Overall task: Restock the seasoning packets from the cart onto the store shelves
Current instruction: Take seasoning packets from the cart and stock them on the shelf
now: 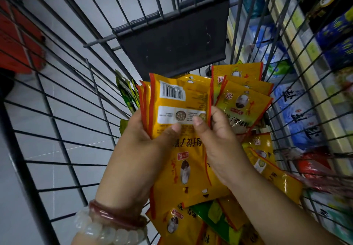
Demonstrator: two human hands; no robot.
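Observation:
Both hands hold a stack of yellow seasoning packets (177, 99) upright inside the wire cart (63, 95). My left hand (147, 135) grips the stack from the left, thumb across the front packet's back label. My right hand (219, 130) grips the right edge, thumb on the label, and its fingers also pinch further yellow packets (244, 101) fanned to the right. More loose yellow packets (191, 178) lie in the cart bottom under my wrists. A few green packets (127, 91) stand behind the stack on the left.
Store shelves (313, 99) run along the right outside the cart, with blue and white bags (298, 114) and dark boxes (336, 32). A dark child-seat flap (173, 44) hangs at the cart's far end. A red object (19, 40) sits on the grey floor, left.

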